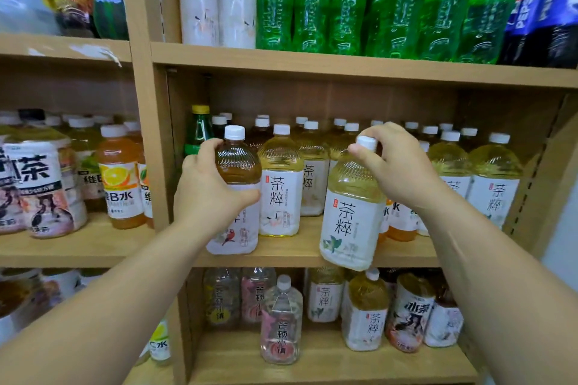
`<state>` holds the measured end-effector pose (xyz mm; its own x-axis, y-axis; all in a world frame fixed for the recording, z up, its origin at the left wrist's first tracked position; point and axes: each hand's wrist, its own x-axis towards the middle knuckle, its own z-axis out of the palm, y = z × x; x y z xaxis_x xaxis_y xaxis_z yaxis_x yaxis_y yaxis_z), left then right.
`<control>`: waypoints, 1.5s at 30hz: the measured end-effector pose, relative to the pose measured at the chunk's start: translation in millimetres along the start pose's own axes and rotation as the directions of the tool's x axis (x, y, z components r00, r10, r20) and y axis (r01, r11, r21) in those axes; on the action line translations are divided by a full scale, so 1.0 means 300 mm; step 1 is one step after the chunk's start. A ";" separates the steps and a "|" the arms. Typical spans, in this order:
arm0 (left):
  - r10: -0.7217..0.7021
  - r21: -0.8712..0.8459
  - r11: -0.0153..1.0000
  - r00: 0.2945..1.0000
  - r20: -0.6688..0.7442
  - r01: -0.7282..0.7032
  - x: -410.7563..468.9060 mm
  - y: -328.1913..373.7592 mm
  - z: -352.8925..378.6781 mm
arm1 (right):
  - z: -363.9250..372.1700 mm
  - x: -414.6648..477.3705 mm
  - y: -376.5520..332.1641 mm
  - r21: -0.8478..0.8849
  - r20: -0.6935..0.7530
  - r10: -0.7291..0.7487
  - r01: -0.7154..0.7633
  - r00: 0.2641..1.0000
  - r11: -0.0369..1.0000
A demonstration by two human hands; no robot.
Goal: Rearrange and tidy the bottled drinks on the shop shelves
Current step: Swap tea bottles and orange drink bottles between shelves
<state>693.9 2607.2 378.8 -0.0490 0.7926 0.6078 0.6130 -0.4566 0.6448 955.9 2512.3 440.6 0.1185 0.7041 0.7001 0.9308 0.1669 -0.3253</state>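
Shows a left hand (212, 187) and a right hand (403, 172), both bare. Back from the fingers, runs on as bare wrists, then a left forearm (125, 291) and a right forearm (488, 275), bare to the frame's lower edge. Bears faint lengthwise creases just behind the right wrist.

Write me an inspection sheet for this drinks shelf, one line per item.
Surface: wooden middle shelf, crowded with bottles.
Job's things: amber tea bottle upright at front; pale tea bottle slightly tilted, base at the shelf edge.
Clutter: orange drink bottle among the teas.
Grippers: left hand grips the amber tea bottle; right hand pinches the pale tea bottle's cap.
Cables: nothing seen.
Surroundings: green bottles above; mixed bottles below.
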 end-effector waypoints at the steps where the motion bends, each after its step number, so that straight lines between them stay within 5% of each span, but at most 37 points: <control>1: -0.004 -0.013 1.000 1.000 0.011 0.005 0.006 0.002 0.009 | 0.001 -0.001 0.000 -0.002 -0.001 0.009 -0.009 1.000 1.000; 19: -0.046 0.107 0.993 0.999 0.008 0.045 0.037 0.010 0.062 | 0.029 0.013 0.006 -0.033 -0.010 0.088 -0.088 0.996 0.996; 28: 0.049 0.135 0.989 0.997 0.066 -0.057 0.032 0.071 0.135 | 0.011 -0.002 0.014 -0.031 -0.003 0.059 -0.059 0.998 0.998; 39: 0.034 0.128 0.991 0.994 0.108 -0.047 0.061 0.043 0.193 | 0.008 -0.035 0.017 -0.003 -0.108 0.121 -0.122 0.987 0.993; 42: 0.179 0.314 0.932 0.983 0.037 -0.182 0.017 0.044 0.196 | 0.012 -0.043 0.011 0.036 -0.098 0.129 -0.126 0.987 0.991; 45: 0.465 0.373 0.817 0.885 0.025 -0.440 -0.032 0.070 0.195 | 0.005 -0.056 0.016 0.060 -0.096 0.117 -0.112 0.989 0.992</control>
<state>753.5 2613.7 359.3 0.2616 0.4990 0.8262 0.8162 -0.5713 0.0867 957.9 2502.3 426.4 0.2591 0.6496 0.7148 0.8893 0.1283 -0.4389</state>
